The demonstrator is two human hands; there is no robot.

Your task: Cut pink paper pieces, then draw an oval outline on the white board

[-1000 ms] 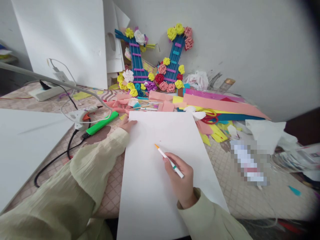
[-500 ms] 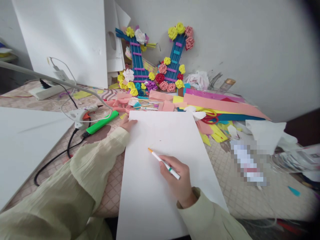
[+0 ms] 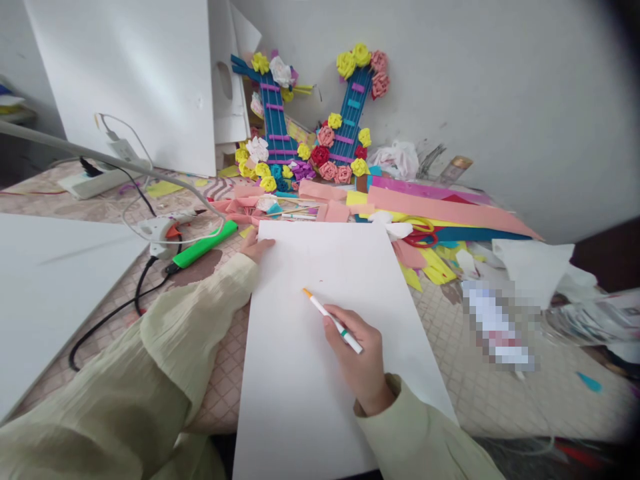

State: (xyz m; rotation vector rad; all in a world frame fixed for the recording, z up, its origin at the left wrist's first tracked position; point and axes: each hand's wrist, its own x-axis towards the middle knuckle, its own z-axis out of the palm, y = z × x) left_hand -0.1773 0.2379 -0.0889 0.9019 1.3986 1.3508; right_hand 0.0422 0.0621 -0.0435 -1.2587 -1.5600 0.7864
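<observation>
In the head view, a person in pale green sleeves is leaning over a large white rectangular sheet of board or paper (image 3: 290, 393), which is lying lengthwise on the patterned surface (image 3: 480, 400). The right hand (image 3: 357, 353) is pinching a slim white pen with an orange tapered end and a green band (image 3: 319, 307) between thumb and fingers, and the pen is slanting over the middle of the sheet. I can't tell whether its orange end is touching down.

Since half a second ago, that end has been shifting slightly up and rightward, and is now sitting nearer a tiny dark mark (image 3: 321, 281). No fresh line is showing along that path, so to my eye the person is judging a spot rather than drawing.

The left hand (image 3: 257, 249) is staying at the sheet's upper left edge, its thumb lying on top, apparently steadying it; the other fingers are mostly hidden, so I can't tell whether they're pinching. Behind, two blue guitar-shaped pieces with crumpled-paper flowers (image 3: 277, 127) (image 3: 349, 117) are leaning upright.
</observation>
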